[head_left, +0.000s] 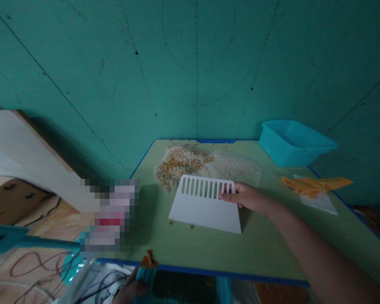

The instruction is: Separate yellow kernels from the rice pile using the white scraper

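Observation:
My right hand [243, 196] grips a white plastic scraper [205, 213] by its slotted edge, with some fingers through the slots at its right end. It is tilted over the table, its plain wide edge towards me. Beyond it lies a spread pile of pale grains [237, 166], with yellow-brown beans [174, 166] mixed in at the left. Two loose beans lie beside the scraper's near edge. At the bottom, my left hand [131, 291] is closed on the side of a blue bin [224, 291], below the table edge. Dark contents show inside the bin; an orange scrap [149, 259] sits at its corner.
The green table [272, 253] has a blue edge and meets a green wall board. At its right stand a turquoise basin [291, 145] and an orange cloth [316, 185] on a white sheet. A blurred-out box [114, 219] is at the left, near cables on the floor.

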`<action>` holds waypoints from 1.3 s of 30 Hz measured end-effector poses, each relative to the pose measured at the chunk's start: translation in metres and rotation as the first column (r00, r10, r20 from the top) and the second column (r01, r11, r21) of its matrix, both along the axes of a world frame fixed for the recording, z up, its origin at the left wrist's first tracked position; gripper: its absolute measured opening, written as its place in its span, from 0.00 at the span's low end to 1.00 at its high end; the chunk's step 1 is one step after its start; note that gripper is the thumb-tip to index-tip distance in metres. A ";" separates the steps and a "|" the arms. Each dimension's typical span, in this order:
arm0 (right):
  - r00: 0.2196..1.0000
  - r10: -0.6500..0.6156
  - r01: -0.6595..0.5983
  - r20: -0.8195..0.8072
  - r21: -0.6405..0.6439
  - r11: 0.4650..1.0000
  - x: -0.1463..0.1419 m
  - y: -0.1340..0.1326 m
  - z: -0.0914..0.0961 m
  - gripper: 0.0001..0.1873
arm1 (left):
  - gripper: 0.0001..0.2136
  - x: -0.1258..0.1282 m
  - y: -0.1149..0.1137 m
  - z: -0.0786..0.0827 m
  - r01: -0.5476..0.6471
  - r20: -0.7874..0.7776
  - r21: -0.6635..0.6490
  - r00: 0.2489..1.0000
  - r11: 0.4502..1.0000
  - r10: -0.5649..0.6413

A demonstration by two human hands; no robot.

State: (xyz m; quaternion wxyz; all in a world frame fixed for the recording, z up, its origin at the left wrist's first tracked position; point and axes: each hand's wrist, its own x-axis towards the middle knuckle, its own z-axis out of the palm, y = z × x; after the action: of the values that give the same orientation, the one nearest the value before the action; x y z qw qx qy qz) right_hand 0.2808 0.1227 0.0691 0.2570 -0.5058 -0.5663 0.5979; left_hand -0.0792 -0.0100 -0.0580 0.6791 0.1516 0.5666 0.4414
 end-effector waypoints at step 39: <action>0.997 -0.042 0.046 -0.061 0.076 0.996 -0.040 -0.010 -0.013 0.22 | 0.16 0.024 -0.016 0.069 -0.110 0.027 0.041 0.994 0.993 0.109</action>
State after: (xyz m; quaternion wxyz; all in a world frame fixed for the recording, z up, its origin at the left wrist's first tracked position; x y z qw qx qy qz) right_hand 0.2412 0.1126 0.0561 0.3063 -0.4896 -0.5698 0.5846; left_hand -0.0551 -0.0255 0.0106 0.6575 0.1292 0.5563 0.4915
